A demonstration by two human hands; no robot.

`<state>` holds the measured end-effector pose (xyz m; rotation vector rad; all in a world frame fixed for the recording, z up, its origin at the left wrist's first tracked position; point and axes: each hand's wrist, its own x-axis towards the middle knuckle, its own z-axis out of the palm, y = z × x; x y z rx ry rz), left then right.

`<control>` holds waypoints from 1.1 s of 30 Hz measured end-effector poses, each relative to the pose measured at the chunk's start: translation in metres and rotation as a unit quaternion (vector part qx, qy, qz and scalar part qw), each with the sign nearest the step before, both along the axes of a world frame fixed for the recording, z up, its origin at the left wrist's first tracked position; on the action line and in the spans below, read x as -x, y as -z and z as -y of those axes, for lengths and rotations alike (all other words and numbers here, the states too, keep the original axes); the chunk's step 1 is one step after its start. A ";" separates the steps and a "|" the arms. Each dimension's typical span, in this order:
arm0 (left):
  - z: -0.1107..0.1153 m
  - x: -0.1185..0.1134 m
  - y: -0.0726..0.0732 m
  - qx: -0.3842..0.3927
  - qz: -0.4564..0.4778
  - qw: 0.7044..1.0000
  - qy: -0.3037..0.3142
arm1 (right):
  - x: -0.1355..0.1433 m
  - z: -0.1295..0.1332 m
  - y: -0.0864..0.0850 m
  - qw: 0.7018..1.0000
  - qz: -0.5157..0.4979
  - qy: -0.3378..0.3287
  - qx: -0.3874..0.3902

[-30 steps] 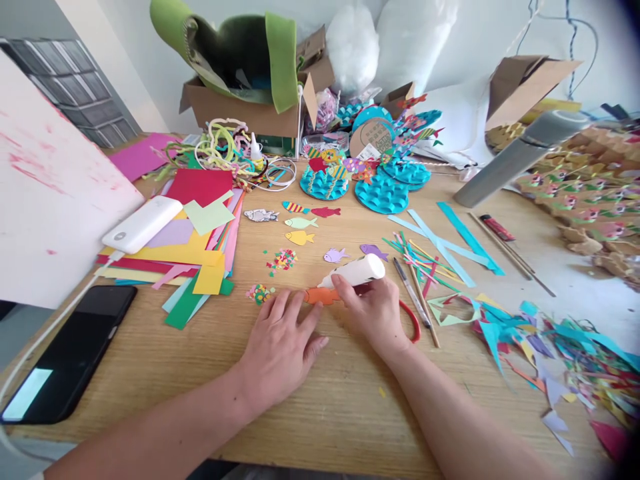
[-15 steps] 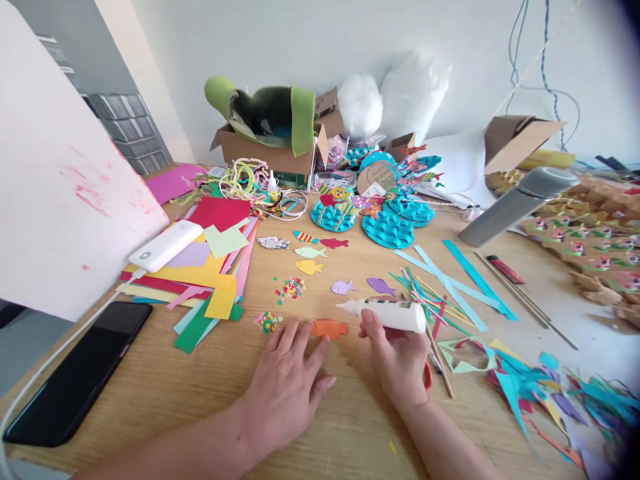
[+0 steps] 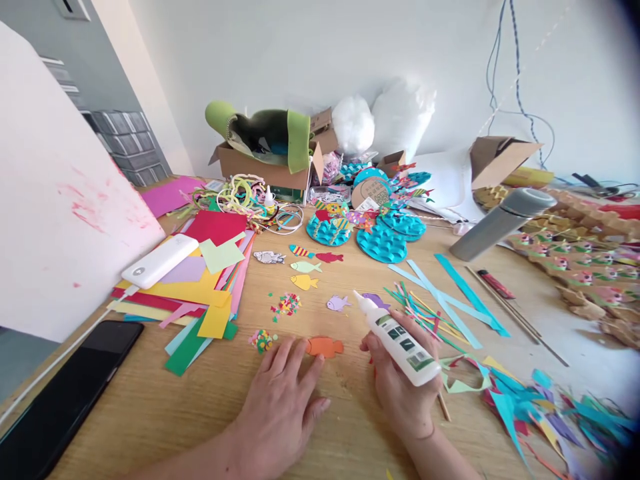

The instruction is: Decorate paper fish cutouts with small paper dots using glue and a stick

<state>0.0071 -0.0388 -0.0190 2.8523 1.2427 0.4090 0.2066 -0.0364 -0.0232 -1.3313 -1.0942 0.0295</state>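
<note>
My right hand [image 3: 400, 383] holds the glue bottle [image 3: 397, 339] firmly, its nozzle tilted up and away, while my left hand [image 3: 283, 400] lies flat and open on the table [image 3: 150, 413], fingertips touching the orange fish [image 3: 325, 346].

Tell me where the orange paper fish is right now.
The orange paper fish lies flat on the table, centre of the head view, at the left hand's fingertips.

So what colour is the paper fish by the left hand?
Orange: the paper fish shows plainly in the head view, at the left hand fingertips.
</note>
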 end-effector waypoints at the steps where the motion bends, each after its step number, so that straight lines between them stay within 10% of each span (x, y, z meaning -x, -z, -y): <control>1: 0.000 0.000 0.000 0.001 -0.001 1.000 0.000 | 0.000 -0.001 0.000 1.000 0.008 0.006 -0.005; 33: 0.000 -0.001 -0.001 0.049 -0.005 0.999 -0.005 | -0.007 -0.006 -0.005 0.999 -0.009 0.016 -0.032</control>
